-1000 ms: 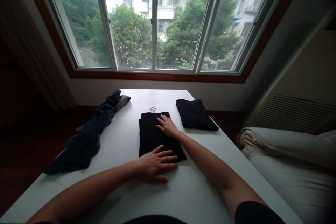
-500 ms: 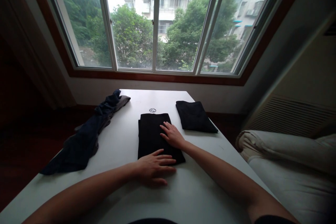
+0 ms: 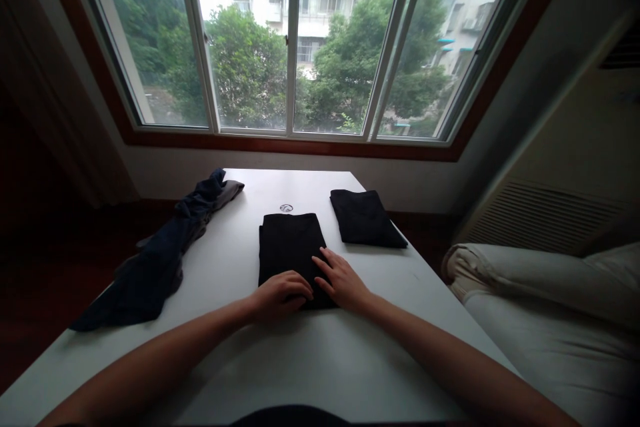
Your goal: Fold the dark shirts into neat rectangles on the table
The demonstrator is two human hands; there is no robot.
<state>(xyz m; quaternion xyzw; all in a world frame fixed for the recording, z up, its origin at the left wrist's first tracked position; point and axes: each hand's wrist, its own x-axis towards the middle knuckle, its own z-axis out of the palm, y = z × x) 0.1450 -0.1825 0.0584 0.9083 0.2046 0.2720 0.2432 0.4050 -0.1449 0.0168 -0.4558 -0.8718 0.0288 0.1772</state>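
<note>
A black folded garment [image 3: 287,247] lies flat on the white table [image 3: 240,373] in front of me. At its near left edge rests my left hand [image 3: 281,293], fingers slightly bent and lying over the cloth, with no grip visible. My right hand [image 3: 345,280] touches the garment's right side, its fingers spread and pointing inward. A second folded black garment [image 3: 367,219] sits to the right, near the table's edge. Along the left edge stretches a loose pile of dark blue and grey clothes [image 3: 160,263], partly hanging over the side.
A small round dark emblem [image 3: 286,208] shows on the tabletop beyond the middle garment. A pale sofa [image 3: 545,320] stands close on the right. Past the table's far end are a wall and a wide window [image 3: 290,136] with a brown frame.
My left hand has shifted back left and its fingers have bent more. My right hand has slid nearer along the garment's right side. The view has moved slightly.
</note>
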